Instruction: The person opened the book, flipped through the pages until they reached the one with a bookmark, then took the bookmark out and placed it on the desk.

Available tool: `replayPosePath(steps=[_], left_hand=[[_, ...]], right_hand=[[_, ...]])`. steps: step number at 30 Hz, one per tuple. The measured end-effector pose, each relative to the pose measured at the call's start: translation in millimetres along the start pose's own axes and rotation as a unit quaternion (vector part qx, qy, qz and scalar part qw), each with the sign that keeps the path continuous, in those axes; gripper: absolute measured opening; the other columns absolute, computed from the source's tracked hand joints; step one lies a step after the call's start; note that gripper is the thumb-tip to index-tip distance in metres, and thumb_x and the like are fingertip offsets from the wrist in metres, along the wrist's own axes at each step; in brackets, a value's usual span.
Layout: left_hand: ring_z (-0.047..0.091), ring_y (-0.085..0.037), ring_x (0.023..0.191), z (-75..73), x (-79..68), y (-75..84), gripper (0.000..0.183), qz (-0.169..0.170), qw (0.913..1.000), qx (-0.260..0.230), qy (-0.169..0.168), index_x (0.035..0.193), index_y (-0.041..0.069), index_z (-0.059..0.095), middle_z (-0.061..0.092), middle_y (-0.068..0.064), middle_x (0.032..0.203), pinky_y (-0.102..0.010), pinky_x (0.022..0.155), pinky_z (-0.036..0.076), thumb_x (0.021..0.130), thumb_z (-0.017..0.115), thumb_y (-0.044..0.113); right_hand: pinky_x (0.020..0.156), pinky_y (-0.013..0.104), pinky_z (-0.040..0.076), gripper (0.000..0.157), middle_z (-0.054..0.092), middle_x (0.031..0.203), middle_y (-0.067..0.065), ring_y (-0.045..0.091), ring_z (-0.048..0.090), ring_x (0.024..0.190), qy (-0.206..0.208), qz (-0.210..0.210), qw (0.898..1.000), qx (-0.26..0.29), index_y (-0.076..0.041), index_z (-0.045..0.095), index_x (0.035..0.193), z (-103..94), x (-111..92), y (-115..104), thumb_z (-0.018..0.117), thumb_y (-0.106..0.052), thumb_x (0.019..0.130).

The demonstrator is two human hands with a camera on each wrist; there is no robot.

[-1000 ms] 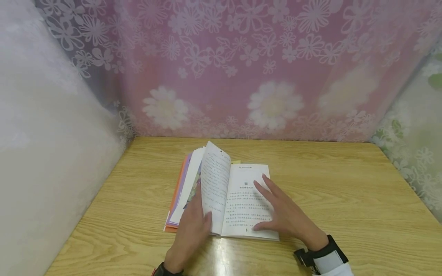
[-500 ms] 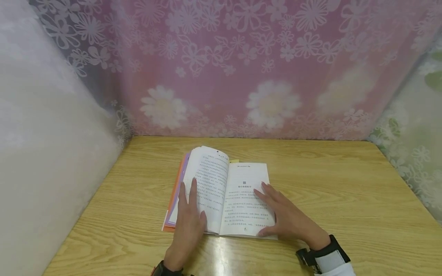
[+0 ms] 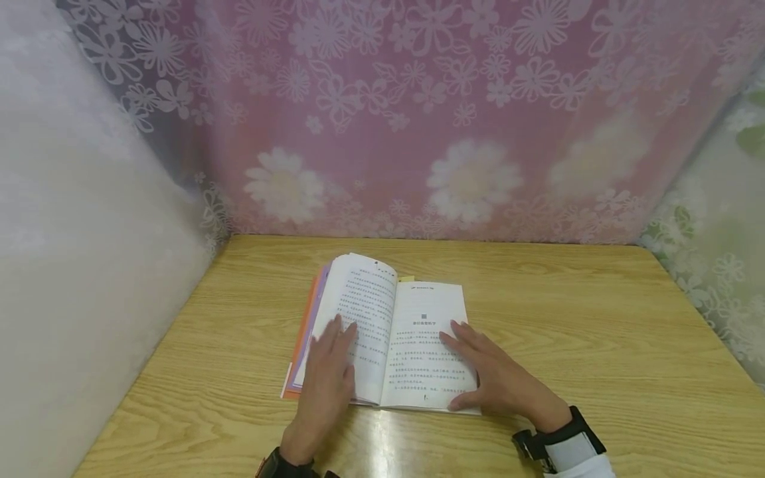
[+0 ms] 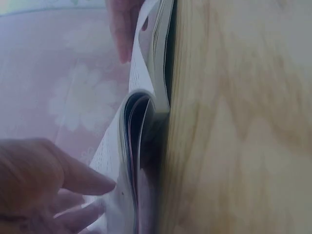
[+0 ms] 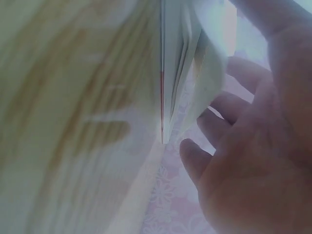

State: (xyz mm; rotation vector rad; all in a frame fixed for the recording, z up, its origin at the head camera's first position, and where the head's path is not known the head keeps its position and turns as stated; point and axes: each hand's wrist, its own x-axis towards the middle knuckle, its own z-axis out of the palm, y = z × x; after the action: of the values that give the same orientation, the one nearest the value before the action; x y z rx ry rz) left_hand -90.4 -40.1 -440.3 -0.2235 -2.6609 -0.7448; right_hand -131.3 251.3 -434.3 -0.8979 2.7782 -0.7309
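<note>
An open book (image 3: 425, 309) lies on the wooden table, its printed pages facing up. My left hand (image 3: 325, 380) rests on the lower part of the left page (image 3: 373, 302), fingers extended. In the left wrist view, the left thumb (image 4: 87, 179) touches that page, and the thick bundle of leaves curves up from the spine. Across the right page's outer edge, my right hand (image 3: 505, 377) lies with fingers and thumb spread. The right wrist view shows its fingers (image 5: 229, 109) loosely bent beside the page edges; exact contact there is unclear.
Orange and purple cover edges (image 3: 311, 318) stick out under the book's left side. A small yellow piece (image 3: 406, 279) shows behind its top. The wood-grain table (image 3: 568, 305) extends around it. A pink floral curtain (image 3: 382, 133) hangs behind, with pale sheets at both sides.
The raised leaf on the left has come down flat against the left page. My left hand moved from beneath it onto the page. My right hand has barely shifted.
</note>
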Motion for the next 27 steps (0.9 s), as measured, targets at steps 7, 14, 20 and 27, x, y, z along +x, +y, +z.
replayPosePath(steps=[7, 14, 20, 27], left_hand=[[0.047, -0.033, 0.125, -0.2, -1.0, -1.4, 0.044, 0.035, 0.9965, -0.032, -0.069, 0.125, 0.004, 0.062, 0.053, -0.018, 0.134, -0.044, 0.101, 0.038, 0.085, 0.057, -0.011], [0.045, -0.034, 0.127, -1.3, 0.5, -0.2, 0.041, 0.050, 0.9926, 0.000, -0.111, 0.125, 0.008, 0.064, 0.051, -0.019, 0.135, -0.045, 0.097, 0.041, 0.086, 0.056, -0.005], [0.034, -0.034, 0.131, -0.7, -0.3, 8.4, 0.057, 0.023, 0.9850, 0.005, -0.171, 0.135, 0.006, 0.053, 0.038, -0.016, 0.144, -0.046, 0.082, 0.049, 0.084, 0.060, 0.032], [0.038, -0.040, 0.125, 4.6, -0.9, 18.3, 0.108, 0.041, 0.9843, 0.064, -0.159, 0.140, 0.004, 0.045, 0.039, -0.021, 0.139, -0.048, 0.097, 0.040, 0.063, 0.065, 0.077]], right_hand=[[0.109, 0.052, 0.023, 0.104, 0.025, 0.155, 0.010, 0.031, 0.024, 0.140, 0.000, 0.006, 1.000, -0.006, -0.014, 0.036, 0.149, 0.1, 1, 3, 0.076, -0.061, 0.065], [0.107, 0.053, 0.026, 0.101, 0.029, 0.153, 0.012, 0.032, 0.027, 0.138, 0.005, 0.004, 1.000, -0.012, -0.011, 0.039, 0.147, -0.4, 1, 2, 0.071, -0.064, 0.068], [0.107, 0.053, 0.027, 0.099, 0.034, 0.151, 0.010, 0.033, 0.028, 0.138, 0.025, 0.001, 1.000, -0.015, -0.011, 0.043, 0.144, 0.0, 3, 2, 0.067, -0.069, 0.068], [0.107, 0.051, 0.027, 0.097, 0.040, 0.147, 0.009, 0.033, 0.028, 0.137, 0.086, -0.027, 0.994, -0.064, -0.010, 0.050, 0.140, -0.3, 10, 0, 0.064, -0.073, 0.067]])
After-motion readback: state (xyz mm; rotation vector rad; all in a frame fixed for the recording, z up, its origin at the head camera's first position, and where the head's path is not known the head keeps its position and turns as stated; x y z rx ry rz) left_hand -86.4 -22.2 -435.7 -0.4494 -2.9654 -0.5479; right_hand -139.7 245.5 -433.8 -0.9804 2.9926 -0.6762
